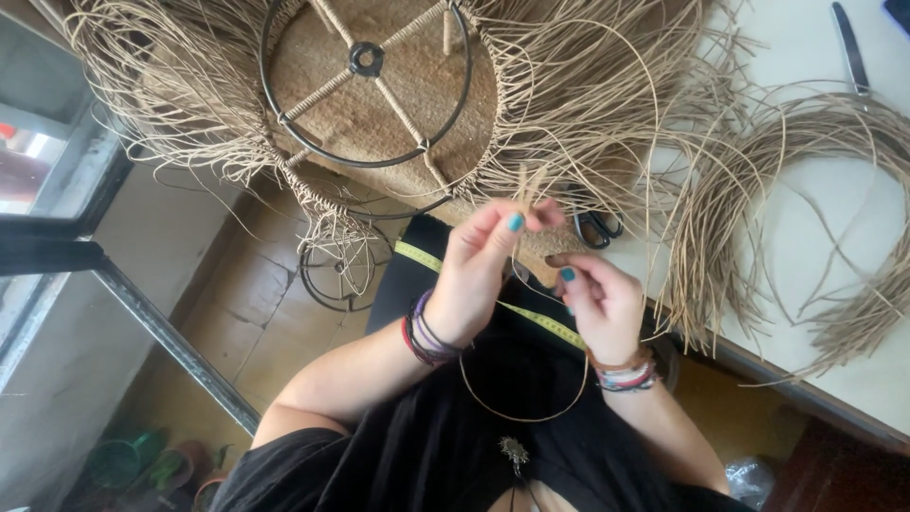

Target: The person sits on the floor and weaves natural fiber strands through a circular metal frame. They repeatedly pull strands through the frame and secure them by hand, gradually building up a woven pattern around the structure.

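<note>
Hands (483, 275) (599, 301) pinch thin, stiff straw strand (527, 194).

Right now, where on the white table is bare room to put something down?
The white table is bare along its far edge, between the fringe and the dark-handled tool. It is crowded nearer, under the coiled fibre bundles and around the scissors.

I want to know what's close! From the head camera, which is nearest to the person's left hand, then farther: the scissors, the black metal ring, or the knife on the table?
From the left hand:
1. Scissors, just right of it, at the table edge.
2. Black metal ring, above and left, among the fibre strands.
3. Knife, far top right on the table.
</note>
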